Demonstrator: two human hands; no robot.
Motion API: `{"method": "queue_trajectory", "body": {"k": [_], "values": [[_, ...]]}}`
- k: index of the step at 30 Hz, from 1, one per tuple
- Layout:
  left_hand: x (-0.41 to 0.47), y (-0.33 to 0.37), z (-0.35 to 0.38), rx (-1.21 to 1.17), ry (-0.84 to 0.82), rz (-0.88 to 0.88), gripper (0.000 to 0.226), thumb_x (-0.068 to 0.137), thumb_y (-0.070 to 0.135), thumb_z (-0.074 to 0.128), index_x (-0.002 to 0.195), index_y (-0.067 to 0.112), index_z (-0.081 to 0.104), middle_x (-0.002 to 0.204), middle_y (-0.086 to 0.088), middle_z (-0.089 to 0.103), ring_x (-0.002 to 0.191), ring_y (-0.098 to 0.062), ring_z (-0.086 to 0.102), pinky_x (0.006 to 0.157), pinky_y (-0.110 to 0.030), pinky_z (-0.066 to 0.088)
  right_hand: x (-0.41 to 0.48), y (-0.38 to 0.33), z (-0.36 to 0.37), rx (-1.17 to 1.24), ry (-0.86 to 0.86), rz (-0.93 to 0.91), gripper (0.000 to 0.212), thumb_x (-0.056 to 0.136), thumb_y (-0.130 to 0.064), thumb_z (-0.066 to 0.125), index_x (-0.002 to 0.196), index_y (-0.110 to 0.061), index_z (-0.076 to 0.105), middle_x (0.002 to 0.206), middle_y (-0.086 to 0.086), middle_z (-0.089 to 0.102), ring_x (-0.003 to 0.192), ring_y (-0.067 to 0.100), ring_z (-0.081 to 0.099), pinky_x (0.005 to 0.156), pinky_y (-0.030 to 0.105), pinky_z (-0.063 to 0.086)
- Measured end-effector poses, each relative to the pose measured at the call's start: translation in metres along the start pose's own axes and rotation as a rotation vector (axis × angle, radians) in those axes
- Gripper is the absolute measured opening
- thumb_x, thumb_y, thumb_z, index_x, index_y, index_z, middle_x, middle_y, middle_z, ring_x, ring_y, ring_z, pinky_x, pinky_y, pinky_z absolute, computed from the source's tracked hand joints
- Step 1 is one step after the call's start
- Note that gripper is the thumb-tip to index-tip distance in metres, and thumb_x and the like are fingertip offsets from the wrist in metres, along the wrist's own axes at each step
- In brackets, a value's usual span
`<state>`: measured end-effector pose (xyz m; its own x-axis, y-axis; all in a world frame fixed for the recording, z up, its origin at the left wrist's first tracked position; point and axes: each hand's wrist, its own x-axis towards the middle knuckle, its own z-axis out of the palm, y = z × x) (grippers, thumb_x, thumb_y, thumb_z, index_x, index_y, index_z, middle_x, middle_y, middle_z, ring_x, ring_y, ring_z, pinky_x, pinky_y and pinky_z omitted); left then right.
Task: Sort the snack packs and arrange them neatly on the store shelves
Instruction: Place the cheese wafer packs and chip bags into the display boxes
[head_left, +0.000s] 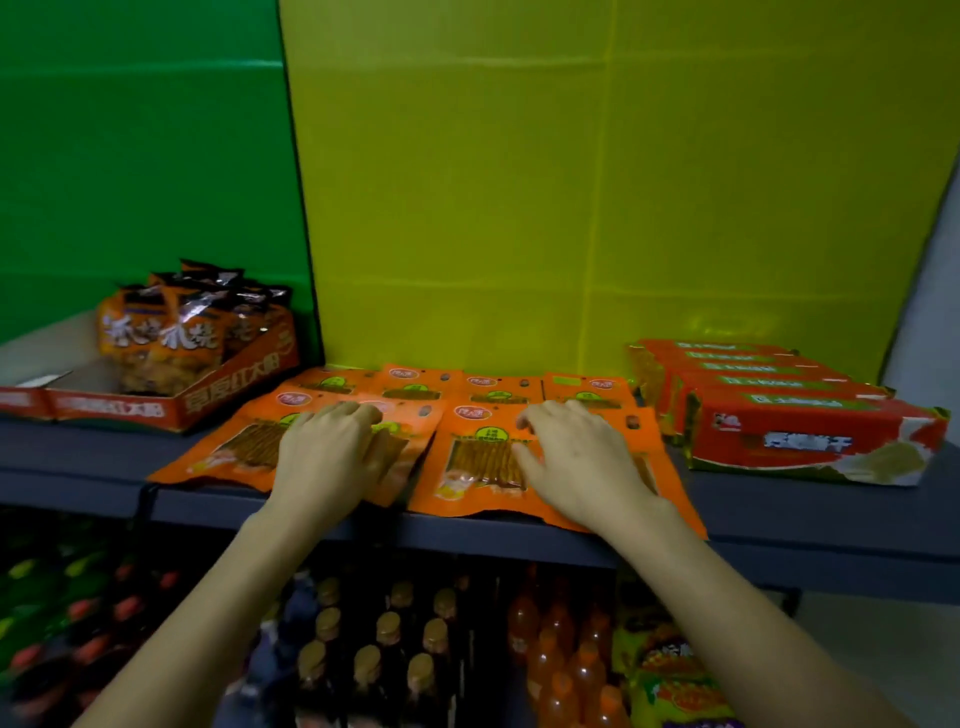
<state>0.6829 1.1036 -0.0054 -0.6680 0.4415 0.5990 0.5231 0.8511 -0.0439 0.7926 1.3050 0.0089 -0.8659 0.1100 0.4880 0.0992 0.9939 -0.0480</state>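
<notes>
Looked past brown-capped bottles below. Held both forearms over the dark shelf edge. Had left hand palm-down on a flat, glossy orange snack pack, fingers bent at the knuckles, grip unclear. Pressed right hand, fingers spread and loosely bent, on the neighbouring pack, gripping nothing. Found boxy red cartons rightward, corrugated yellow-green panel behind.
</notes>
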Motion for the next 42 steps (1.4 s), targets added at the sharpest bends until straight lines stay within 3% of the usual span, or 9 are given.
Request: {"method": "queue_trajectory", "body": {"k": [5,9,13,18,32,42], "values": [[-0.029,-0.066,-0.011,0.074,0.004,-0.104,0.037,0.080,0.038,0.042,0.074,0.015,0.069,0.069,-0.004,0.069,0.063,-0.030,0.066,0.052,-0.029,0.045,0.030,-0.071,0.024,0.168,-0.041,-0.196,0.034,0.094,-0.036,0.044,0.124,-0.021,0.051,0.127,-0.001,0.056,0.121,0.021,0.047,0.094,0.033,0.039],[-0.063,-0.133,-0.026,0.119,-0.052,-0.249,0.021,0.081,0.030,0.061,0.083,0.011,0.069,0.080,-0.008,0.070,0.075,-0.033,0.067,0.060,-0.034,0.048,0.054,-0.145,0.044,0.270,-0.077,-0.352,0.034,0.093,-0.035,0.047,0.123,-0.022,0.052,0.128,-0.001,0.056,0.122,0.021,0.048,0.094,0.033,0.039],[-0.102,-0.205,-0.042,0.158,-0.030,-0.351,0.020,0.085,0.029,0.060,0.087,0.010,0.067,0.086,-0.007,0.069,0.081,-0.032,0.066,0.062,-0.033,0.047,0.074,-0.229,0.064,0.342,-0.091,-0.476,0.032,0.093,-0.036,0.047,0.121,-0.022,0.053,0.123,-0.002,0.057,0.117,0.020,0.051,0.090,0.034,0.041],[-0.143,-0.312,-0.065,0.226,-0.021,-0.457,0.029,0.091,0.038,0.051,0.105,0.017,0.064,0.100,-0.001,0.065,0.097,-0.024,0.063,0.068,-0.032,0.045,0.104,-0.348,0.086,0.427,-0.176,-0.594,0.037,0.093,-0.037,0.048,0.127,-0.022,0.050,0.129,-0.003,0.055,0.121,0.019,0.049,0.094,0.034,0.042],[-0.210,-0.548,-0.101,0.304,-0.044,-0.595,0.035,0.092,0.044,0.045,0.109,0.020,0.063,0.110,0.002,0.065,0.104,-0.021,0.061,0.076,-0.033,0.049,0.178,-0.612,0.135,0.444,-0.249,-0.622,0.038,0.093,-0.042,0.048,0.127,-0.027,0.049,0.130,-0.004,0.055,0.119,0.022,0.051,0.088,0.035,0.044],[-0.214,-0.729,-0.080,0.336,-0.037,-0.691,0.029,0.091,0.042,0.047,0.099,0.019,0.061,0.096,0.002,0.066,0.091,-0.020,0.063,0.071,-0.034,0.052,0.248,-0.780,0.193,0.494,-0.230,-0.675,0.038,0.093,-0.041,0.047,0.128,-0.026,0.050,0.129,-0.004,0.056,0.118,0.021,0.053,0.086,0.034,0.043]]}}
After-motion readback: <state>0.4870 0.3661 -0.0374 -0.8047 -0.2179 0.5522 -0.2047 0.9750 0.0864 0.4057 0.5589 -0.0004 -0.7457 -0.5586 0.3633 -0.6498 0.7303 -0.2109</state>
